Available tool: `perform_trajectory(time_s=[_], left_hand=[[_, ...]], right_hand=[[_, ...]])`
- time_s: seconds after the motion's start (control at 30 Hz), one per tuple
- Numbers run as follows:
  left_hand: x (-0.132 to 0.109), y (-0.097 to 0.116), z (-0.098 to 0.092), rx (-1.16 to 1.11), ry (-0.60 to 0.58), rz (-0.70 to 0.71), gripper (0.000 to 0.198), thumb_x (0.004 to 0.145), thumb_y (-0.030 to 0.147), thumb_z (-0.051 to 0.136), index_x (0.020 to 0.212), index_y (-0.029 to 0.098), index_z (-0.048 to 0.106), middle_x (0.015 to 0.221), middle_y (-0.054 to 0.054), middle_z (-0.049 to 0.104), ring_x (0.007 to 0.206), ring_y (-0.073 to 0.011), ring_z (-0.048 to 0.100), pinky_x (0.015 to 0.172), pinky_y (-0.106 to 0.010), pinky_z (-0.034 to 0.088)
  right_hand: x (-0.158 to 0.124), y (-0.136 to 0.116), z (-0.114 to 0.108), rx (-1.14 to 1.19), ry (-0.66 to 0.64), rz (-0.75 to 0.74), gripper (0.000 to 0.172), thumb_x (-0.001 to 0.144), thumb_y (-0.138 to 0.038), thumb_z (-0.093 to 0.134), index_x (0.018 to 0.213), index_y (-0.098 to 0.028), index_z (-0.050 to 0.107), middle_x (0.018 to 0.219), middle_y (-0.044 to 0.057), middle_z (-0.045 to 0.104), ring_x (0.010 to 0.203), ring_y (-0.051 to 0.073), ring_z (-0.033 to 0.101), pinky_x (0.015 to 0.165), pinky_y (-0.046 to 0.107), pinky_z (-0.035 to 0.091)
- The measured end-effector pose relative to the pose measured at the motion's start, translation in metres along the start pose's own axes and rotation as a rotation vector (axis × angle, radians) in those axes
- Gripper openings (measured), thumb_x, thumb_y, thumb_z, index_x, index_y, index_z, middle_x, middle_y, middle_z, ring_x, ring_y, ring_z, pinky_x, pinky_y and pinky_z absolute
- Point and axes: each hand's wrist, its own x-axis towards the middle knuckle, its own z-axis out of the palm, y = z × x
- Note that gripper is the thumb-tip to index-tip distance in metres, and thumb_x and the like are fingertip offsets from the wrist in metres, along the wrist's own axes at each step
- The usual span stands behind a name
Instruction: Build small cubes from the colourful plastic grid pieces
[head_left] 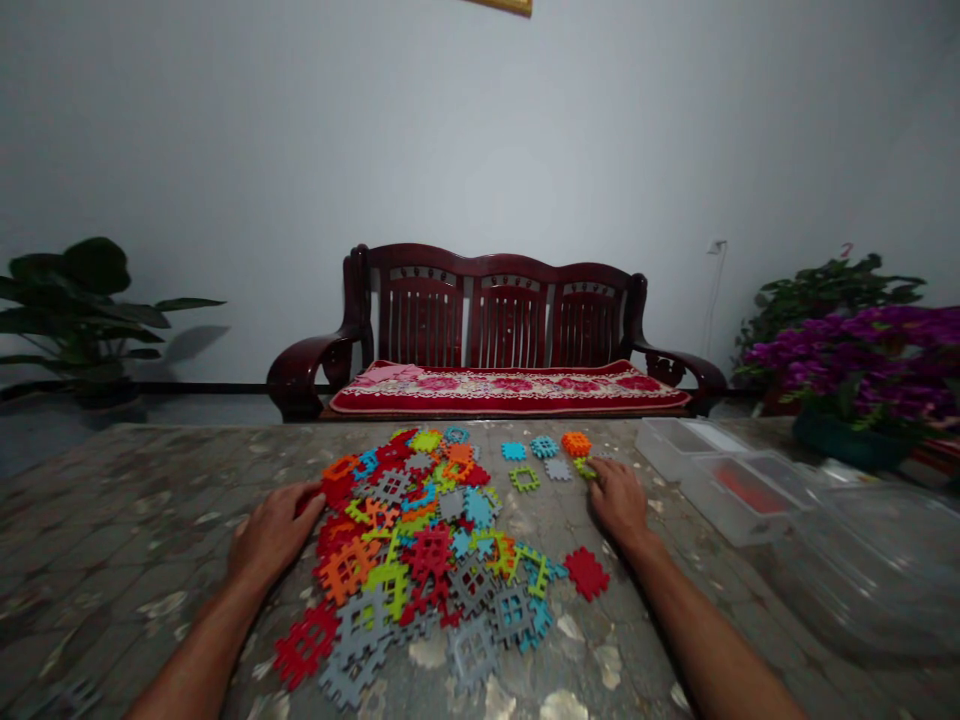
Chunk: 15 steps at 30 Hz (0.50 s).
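Fingers of the right hand (619,497) are rested on a lime notched tile (582,468), the left hand (274,530) by piled tiles (420,550), grips indiscernible, red contents (750,486) seen in a clear box (731,517) farther right.

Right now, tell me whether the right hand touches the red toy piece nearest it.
Apart: the head view shows bare table between the right hand and the red toy piece.

Notched multicoloured tiles (431,552) in jumbled heap; several alongside.
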Motion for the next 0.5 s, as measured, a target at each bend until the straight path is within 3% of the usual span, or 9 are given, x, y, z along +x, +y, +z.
perform_trajectory(time_s=[0.1,0.2,0.37,0.5], left_hand=[[0.000,-0.001,0.002,-0.010,0.015,0.009,0.059,0.095,0.051,0.035,0.127,0.020,0.074,0.140,-0.014,0.070,0.128,-0.0377,0.064,0.111,-0.059,0.048],[0.001,-0.003,0.003,-0.007,0.012,0.006,0.059,0.096,0.051,0.035,0.129,0.021,0.073,0.142,-0.014,0.069,0.129,-0.0369,0.064,0.111,-0.058,0.047],[0.000,-0.001,0.001,0.005,0.003,-0.005,0.056,0.096,0.050,0.037,0.129,0.023,0.073,0.142,-0.012,0.069,0.131,-0.0343,0.062,0.111,-0.053,0.048],[-0.003,0.007,-0.005,0.009,-0.009,-0.011,0.056,0.097,0.049,0.037,0.130,0.020,0.073,0.143,-0.013,0.068,0.131,-0.0348,0.062,0.112,-0.055,0.047]], right_hand=[[0.006,0.023,0.001,-0.072,0.034,0.126,0.048,0.098,-0.018,0.046,0.142,-0.023,0.066,0.149,0.011,0.063,0.132,0.028,0.057,0.110,0.042,0.043],[0.010,0.037,0.004,-0.137,-0.008,0.141,0.047,0.102,-0.025,0.043,0.145,-0.024,0.063,0.155,0.009,0.059,0.138,0.029,0.053,0.112,0.046,0.042],[0.012,0.039,0.006,-0.180,-0.117,0.097,0.045,0.106,-0.033,0.039,0.142,-0.025,0.065,0.153,0.008,0.061,0.142,0.031,0.051,0.114,0.047,0.040],[0.008,0.039,0.003,-0.185,-0.111,0.131,0.042,0.104,-0.029,0.042,0.137,-0.025,0.069,0.145,0.011,0.066,0.136,0.030,0.057,0.111,0.045,0.042]])
